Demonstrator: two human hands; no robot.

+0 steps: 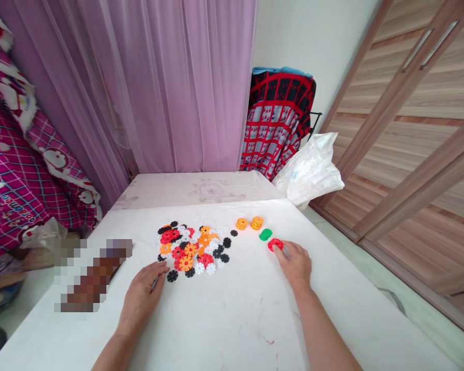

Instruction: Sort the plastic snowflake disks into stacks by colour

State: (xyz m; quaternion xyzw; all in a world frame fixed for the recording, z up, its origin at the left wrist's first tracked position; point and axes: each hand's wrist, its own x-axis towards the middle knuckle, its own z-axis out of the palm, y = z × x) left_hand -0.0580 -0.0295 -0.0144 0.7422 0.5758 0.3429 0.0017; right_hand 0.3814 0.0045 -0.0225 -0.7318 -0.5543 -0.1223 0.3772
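Right hand (297,264): thumb and fingertips are pinching the red stack (272,243) of notched discs at its near right edge. Stack is sitting on the white table (232,319), right at those fingertips. Discs are round, so no end is pointing anywhere; outline is running slightly longer left to right, but can't tell the stack's exact tilt.

Just beyond and left of the right fingertips, the green stack (266,235) is leaning, long axis running away and to the right. Farther out, same diagonal, two orange stacks (257,222) are lying near each other, roughly face up.

Left hand (145,288): fingers are curving loosely, can't tell if they're holding anything. A black disc (172,276) is lying flat just right of those fingertips. Beyond it, the mixed disc pile (189,250) is spreading away and right, red, orange, black, white, facing various ways.
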